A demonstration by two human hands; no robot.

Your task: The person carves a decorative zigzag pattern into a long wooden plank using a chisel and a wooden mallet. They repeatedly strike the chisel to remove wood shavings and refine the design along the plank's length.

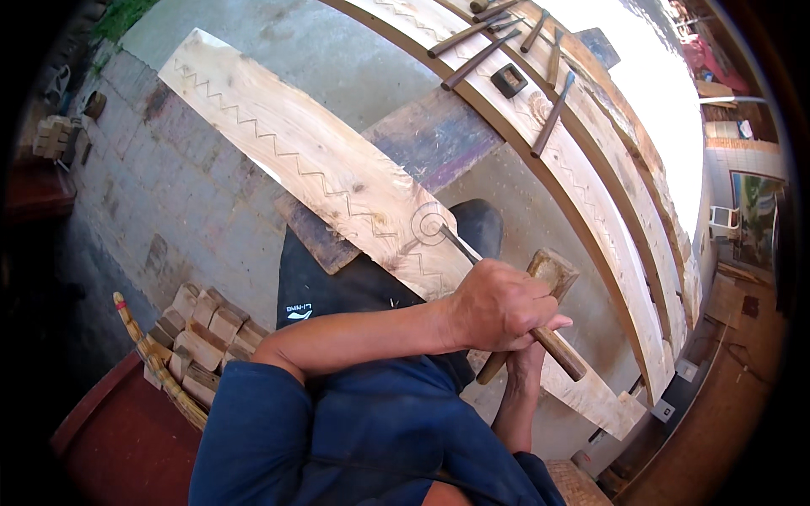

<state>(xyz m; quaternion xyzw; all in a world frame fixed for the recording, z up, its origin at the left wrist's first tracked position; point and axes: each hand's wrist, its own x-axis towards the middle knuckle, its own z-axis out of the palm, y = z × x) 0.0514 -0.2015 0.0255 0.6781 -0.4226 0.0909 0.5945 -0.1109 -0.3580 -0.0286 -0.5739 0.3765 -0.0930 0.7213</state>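
Observation:
Wrapped in my left hand (498,305) is a chisel (560,352), its wooden handle sticking out below the fist. Its metal blade slants up to a circle drawn on the pale wooden board (312,164), and the tip touches the board there. A zigzag line runs along this board, which lies across my lap. Behind the left fist, my right hand (527,358) is closed round the handle of a wooden mallet (553,274). Most of its fingers are hidden. The mallet's head shows just beyond my left knuckles, and its handle end comes out below.
Several chisels (553,118) and a small dark square block (509,80) lie on long planks (591,198) at the right. Wooden blocks (202,337) are piled at the lower left, beside a yellow curved handle (156,363). A dark board (439,135) supports the workpiece.

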